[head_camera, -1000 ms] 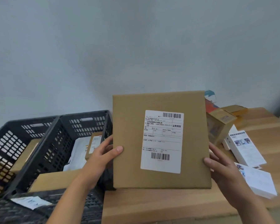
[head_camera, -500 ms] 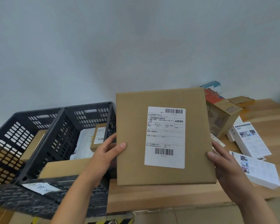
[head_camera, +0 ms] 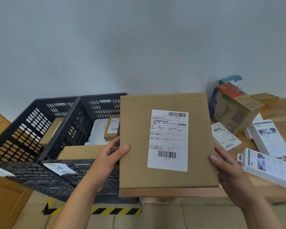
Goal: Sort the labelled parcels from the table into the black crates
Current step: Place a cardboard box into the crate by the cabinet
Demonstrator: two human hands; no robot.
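Midway: flat brown cardboard parcel [head_camera: 168,142] pinched between left hand [head_camera: 108,156] and right hand [head_camera: 228,169], several parcels crated in perforated black plastic crates [head_camera: 96,111], more left on pale wooden table [head_camera: 284,124].

1. A plain grey-blue wall [head_camera: 139,38] fills the upper half of the view, from 10 to 2 o'clock.
2. A beige floor [head_camera: 155,219] shows at 6 o'clock.
3. A strip of yellow-and-black hazard tape [head_camera: 116,211] lies on this floor, between 6 and 7 o'clock.
4. A wooden panel [head_camera: 0,204] stands at 8 o'clock, at the left edge.
5. A white paper note [head_camera: 59,168] with handwriting, too blurred to read, is near 8 o'clock.
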